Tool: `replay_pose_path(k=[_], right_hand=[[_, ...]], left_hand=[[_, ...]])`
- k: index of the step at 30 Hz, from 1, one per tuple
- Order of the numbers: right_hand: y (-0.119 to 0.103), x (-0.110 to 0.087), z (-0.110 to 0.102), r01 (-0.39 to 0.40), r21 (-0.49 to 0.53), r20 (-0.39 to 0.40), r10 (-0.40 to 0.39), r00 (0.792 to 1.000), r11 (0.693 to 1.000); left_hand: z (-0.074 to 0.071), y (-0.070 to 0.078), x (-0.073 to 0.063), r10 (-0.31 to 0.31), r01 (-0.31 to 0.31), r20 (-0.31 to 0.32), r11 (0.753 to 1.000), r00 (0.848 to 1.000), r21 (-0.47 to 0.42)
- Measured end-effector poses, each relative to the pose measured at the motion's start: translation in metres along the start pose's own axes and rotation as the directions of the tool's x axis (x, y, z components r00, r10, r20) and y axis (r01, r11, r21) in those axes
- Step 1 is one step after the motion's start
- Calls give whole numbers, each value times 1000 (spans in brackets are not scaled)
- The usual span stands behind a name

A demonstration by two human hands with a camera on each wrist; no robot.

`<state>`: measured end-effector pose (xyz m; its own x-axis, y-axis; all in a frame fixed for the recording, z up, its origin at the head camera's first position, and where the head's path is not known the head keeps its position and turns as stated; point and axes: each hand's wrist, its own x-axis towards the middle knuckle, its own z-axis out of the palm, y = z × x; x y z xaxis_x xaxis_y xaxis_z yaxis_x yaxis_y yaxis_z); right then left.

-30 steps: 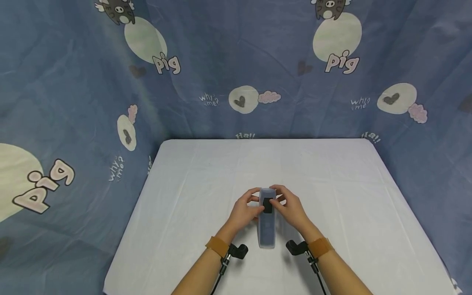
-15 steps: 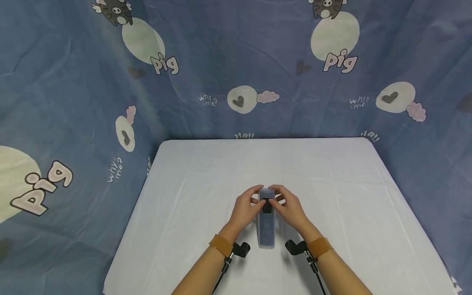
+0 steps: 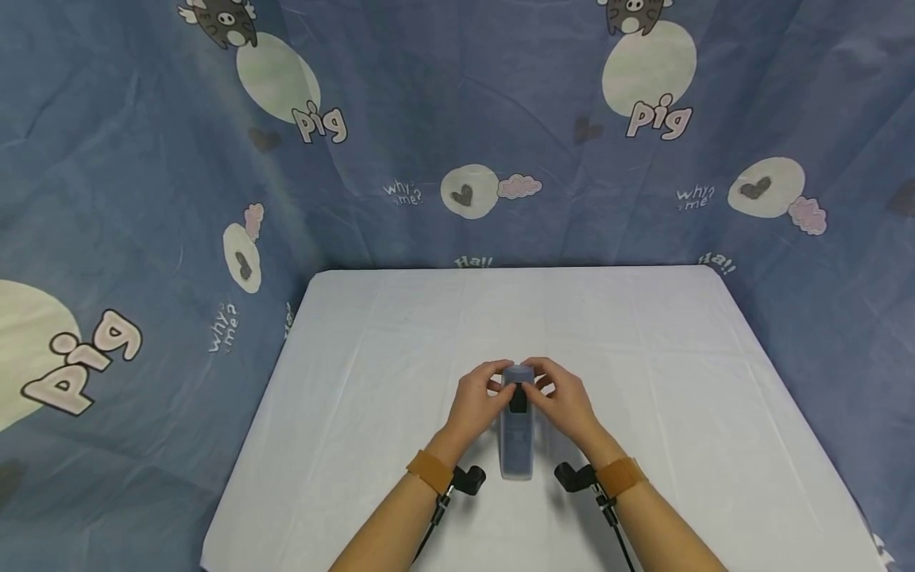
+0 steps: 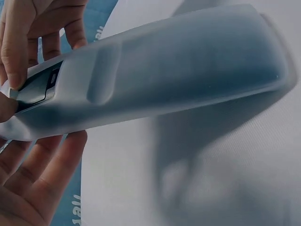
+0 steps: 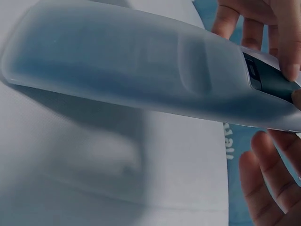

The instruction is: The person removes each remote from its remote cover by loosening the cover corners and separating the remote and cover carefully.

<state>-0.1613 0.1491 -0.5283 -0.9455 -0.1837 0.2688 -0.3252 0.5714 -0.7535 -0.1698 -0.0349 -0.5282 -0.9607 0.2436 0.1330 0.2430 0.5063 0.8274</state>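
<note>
Both hands hold the far end of a long remote control (image 3: pixel 516 449) in a frosted, translucent sleeve. A dark panel (image 3: pixel 518 403) shows through a cut-out near that end. My left hand (image 3: pixel 472 403) grips the left side, thumb at the panel's far edge and fingers reaching round the sleeve. From the right, my right hand (image 3: pixel 566 401) grips it likewise, its thumb close beside the left one. In the left wrist view the frosted sleeve (image 4: pixel 188 61) has a shallow oval dent beside the cut-out. The right wrist view shows a small slot mark on the dark panel (image 5: pixel 270 80).
A white-covered table (image 3: pixel 400 326) lies under the hands. Behind and at the sides hangs a blue printed cloth (image 3: pixel 400 95). Each wrist wears a tan strap, the left strap (image 3: pixel 430 473) and right strap (image 3: pixel 620 477), with a small black camera and cable.
My left hand has shifted slightly, its thumb sliding away from me along the dark panel to lie beside the right thumb. The right hand and the remote control stay nearly in place.
</note>
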Motion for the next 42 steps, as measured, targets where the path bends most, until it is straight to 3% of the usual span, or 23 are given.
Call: replay_pose_path(k=[5, 11, 18, 26, 34, 38, 42], right_hand=[[-4, 2, -1, 51, -31, -49, -52, 997, 998], [-9, 5, -3, 119, -82, -123, -128, 984, 990], [-11, 1, -1, 178, -93, -205, -193, 960, 980], [-9, -1, 2, 221, -109, -264, -243, 934, 969], [-10, 0, 1, 246, -95, -305, -264, 915, 965], [-11, -2, -1, 270, -76, -313, -280, 908, 960], [-13, -5, -4, 266, -26, -299, -262, 918, 964]], left_hand=[[0, 0, 2, 63, -64, -61, 998, 996, -10], [-2, 4, 4, 171, -171, -138, 985, 976, 9], [-1, 6, 0, 200, -201, -178, 980, 964, 11], [-2, 8, -2, 225, -248, -223, 965, 949, -83], [-4, 10, -1, 296, -338, -272, 933, 915, -120], [-4, 11, -2, 266, -313, -268, 938, 926, -151], [-4, 15, -3, 203, -255, -261, 949, 944, -184]])
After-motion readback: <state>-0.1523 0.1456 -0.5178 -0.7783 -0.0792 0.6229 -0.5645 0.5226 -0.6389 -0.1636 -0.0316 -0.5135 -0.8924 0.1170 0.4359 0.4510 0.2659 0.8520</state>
